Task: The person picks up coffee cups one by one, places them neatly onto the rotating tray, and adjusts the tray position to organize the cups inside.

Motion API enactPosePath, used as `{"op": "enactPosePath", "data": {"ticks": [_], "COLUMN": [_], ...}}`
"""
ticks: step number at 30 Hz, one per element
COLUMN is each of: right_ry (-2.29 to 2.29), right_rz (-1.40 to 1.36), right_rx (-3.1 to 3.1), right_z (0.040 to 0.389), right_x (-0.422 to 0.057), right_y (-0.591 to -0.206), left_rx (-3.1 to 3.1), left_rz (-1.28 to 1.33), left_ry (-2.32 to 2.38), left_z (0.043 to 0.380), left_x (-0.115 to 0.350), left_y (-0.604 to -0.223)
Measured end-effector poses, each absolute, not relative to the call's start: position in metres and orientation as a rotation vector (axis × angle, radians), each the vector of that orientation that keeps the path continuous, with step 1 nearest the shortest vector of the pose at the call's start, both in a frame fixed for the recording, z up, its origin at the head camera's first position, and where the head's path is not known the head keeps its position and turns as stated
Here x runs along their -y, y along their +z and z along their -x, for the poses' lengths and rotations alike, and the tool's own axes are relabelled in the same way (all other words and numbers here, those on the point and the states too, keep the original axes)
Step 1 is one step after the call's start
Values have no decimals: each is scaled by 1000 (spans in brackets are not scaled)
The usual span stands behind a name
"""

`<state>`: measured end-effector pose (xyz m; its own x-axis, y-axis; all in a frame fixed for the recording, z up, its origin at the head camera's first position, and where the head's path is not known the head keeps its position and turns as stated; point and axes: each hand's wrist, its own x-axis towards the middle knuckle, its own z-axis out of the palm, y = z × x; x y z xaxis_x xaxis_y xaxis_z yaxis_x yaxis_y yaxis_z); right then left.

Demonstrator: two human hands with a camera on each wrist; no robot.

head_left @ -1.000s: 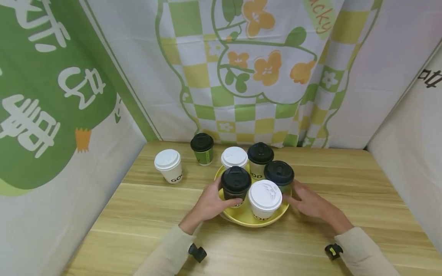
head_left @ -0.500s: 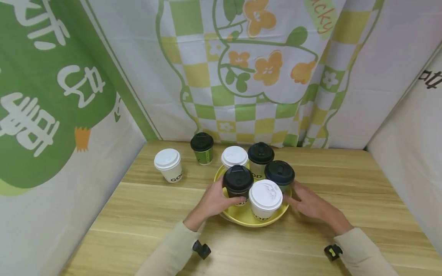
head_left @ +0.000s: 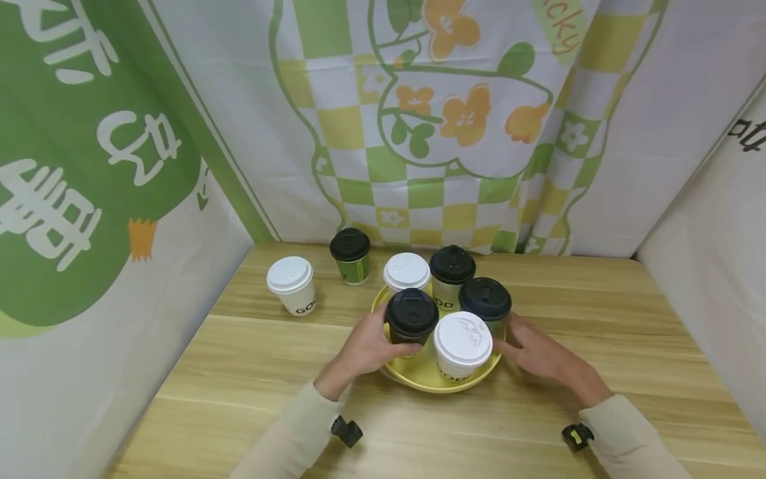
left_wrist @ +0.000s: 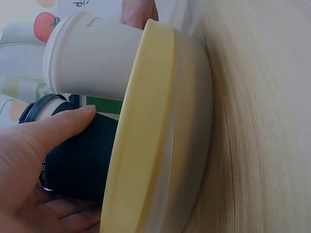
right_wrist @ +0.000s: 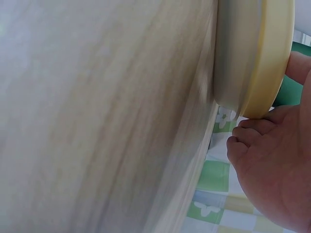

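Observation:
A round yellow tray (head_left: 421,383) with a pale underside (left_wrist: 192,121) bears several lidded paper coffee cups. My left hand (head_left: 366,344) grips a black cup (head_left: 411,313) at its front left, thumb across the near side; in the left wrist view the black cup (left_wrist: 80,155) stands inside the rim. On the right, my right hand (head_left: 534,349) holds a dark green cup (head_left: 486,301) low on its side; the thumb reaches over the rim in the right wrist view. A white cup (head_left: 462,346) stands between the hands. Behind are a white-lidded cup (head_left: 407,271) and a black-lidded cup (head_left: 452,267).
Left of the tray on the wooden table (head_left: 251,379) stand a white cup (head_left: 292,286) and a green cup with a black lid (head_left: 352,256). A patterned cloth (head_left: 419,199) hangs along the table's back edge, with more cloth at both sides.
The black cup and my left hand have shifted slightly right. The white cup at the front has also edged right. My right hand stays at the green cup.

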<state>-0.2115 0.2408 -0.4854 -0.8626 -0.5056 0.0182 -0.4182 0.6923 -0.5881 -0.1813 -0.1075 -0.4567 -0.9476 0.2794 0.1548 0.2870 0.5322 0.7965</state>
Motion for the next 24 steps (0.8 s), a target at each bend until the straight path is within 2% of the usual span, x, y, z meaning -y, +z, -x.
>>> {"op": "enactPosePath", "data": {"ticks": [24], "right_ry": [-895], "right_rz": [750], "right_rx": [-2784], "right_z": [208], "right_x": [-242], "right_y": [-487], "left_rx": [2719], "left_rz": [600], "left_ry": [-1385], "left_z": [195], "left_x": [79], "left_y": [-463]}}
